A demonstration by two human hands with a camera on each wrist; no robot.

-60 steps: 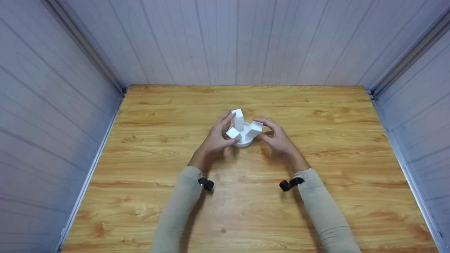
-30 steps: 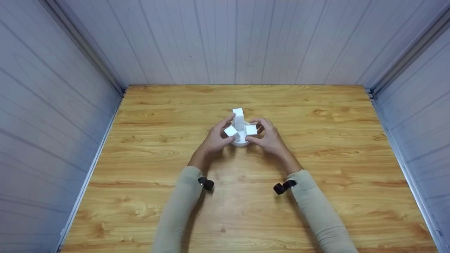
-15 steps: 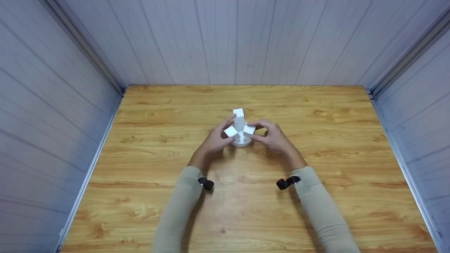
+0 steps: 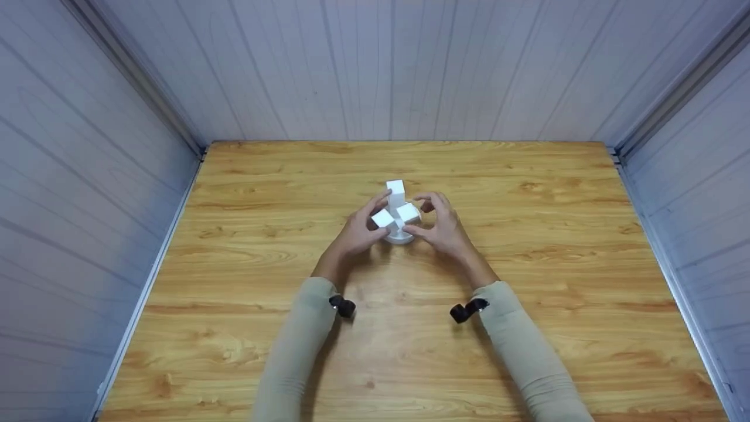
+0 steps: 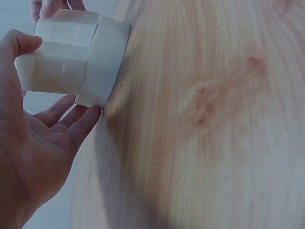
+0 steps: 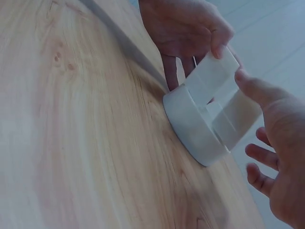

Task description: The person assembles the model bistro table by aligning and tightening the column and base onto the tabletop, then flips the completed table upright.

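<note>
Head view — hands [image 4: 358, 233] round white holder [image 4: 401, 237]

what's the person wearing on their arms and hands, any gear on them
Both arms are in long, close-fitting beige sleeves reaching the wrists. A small black camera sits at the left wrist, another at the right. The left hand and right hand are bare: no gloves.

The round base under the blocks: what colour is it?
White, like the blocks; the round base shows best in the right wrist view.

A wooden table [image 4: 527, 328] carries a round white holder [image 4: 400, 237] near its middle
</note>
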